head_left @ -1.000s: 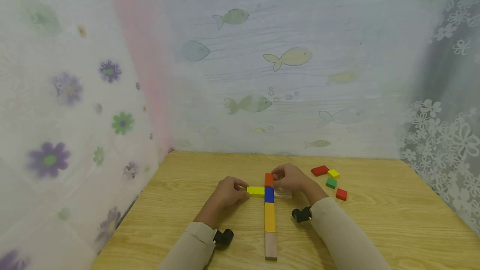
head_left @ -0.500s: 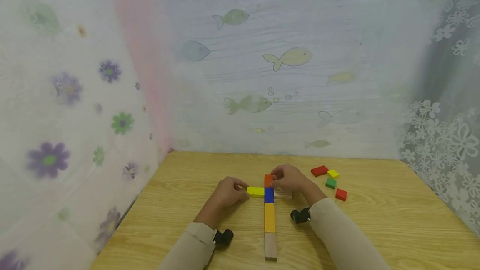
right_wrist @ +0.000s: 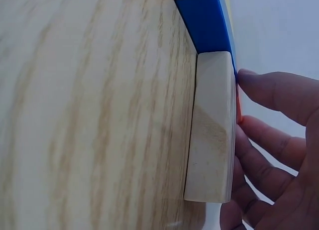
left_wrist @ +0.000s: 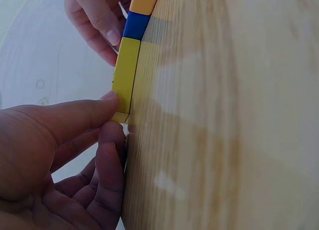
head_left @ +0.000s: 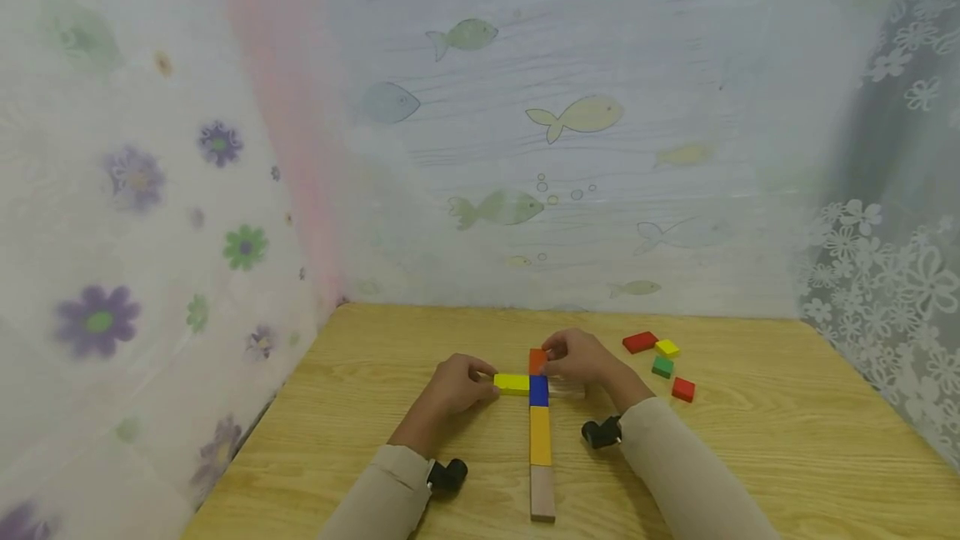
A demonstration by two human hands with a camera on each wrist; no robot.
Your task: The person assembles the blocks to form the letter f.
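Wooden blocks lie in a cross on the table. At its left arm, my left hand (head_left: 456,383) pinches the outer end of a long yellow block (head_left: 512,384), thumb on top in the left wrist view. My right hand (head_left: 583,355) holds the right side of an orange-red block (head_left: 537,360) at the far end, thumb and finger against it. A blue block (head_left: 538,391) sits at the crossing. Nearer lie a yellow-orange block (head_left: 540,436) and a plain wood block (head_left: 542,492). The right arm is a pale wood block (right_wrist: 212,130), partly hidden by my right hand in the head view.
Right of the cross lie loose blocks: a long red block (head_left: 639,342), a small yellow block (head_left: 667,348), a green block (head_left: 662,367) and a small red block (head_left: 683,389). Patterned curtains hang behind and beside the wooden table (head_left: 787,440).
The right thumb has shifted slightly left onto the orange-red block, which has slid a little nearer. The left hand and the other blocks look unmoved.
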